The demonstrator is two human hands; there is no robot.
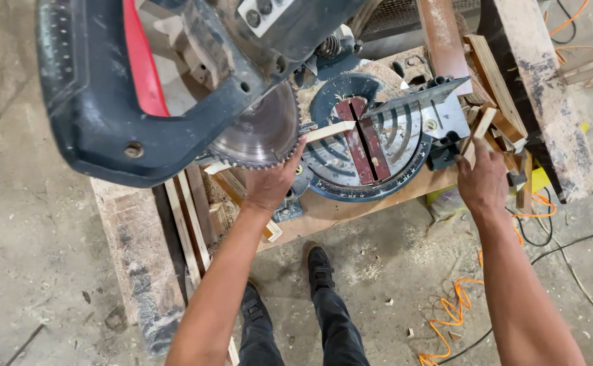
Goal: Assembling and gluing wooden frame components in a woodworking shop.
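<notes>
A bare concrete floor (32,224) fills most of the view, grey, stained and dusted with sawdust and small wood chips. An orange cord (454,308) curls across it at the lower right beside a thin black cable (567,247). On the floor stands a low bench of rough planks (137,271), its top worn and blotched, with narrow wooden slats (189,224) lying along it. To the upper right, paint-marked timber beams (547,102) lean over a heap of offcuts (496,88).

On the bench sits a mitre saw (174,74): its dark blue head and big handle with a red trigger strip loom close under the camera, raised, and the toothed round blade (259,132) hangs clear above the round blue turntable (364,146) with its red slotted insert. Sawdust lies on the table and fence.

The person stands facing the saw, dark trousers and black shoes (320,268) visible below. The left hand (273,179) is closed around the near end of a thin pale wood strip (330,131), which lies across the left side of the turntable, its far end reaching the red insert, just beside the blade's teeth. The right hand (481,179) reaches to the right of the saw, fingers curled around a short wood piece (479,129) that stands tilted up from the grip, at the edge of the offcut heap.
</notes>
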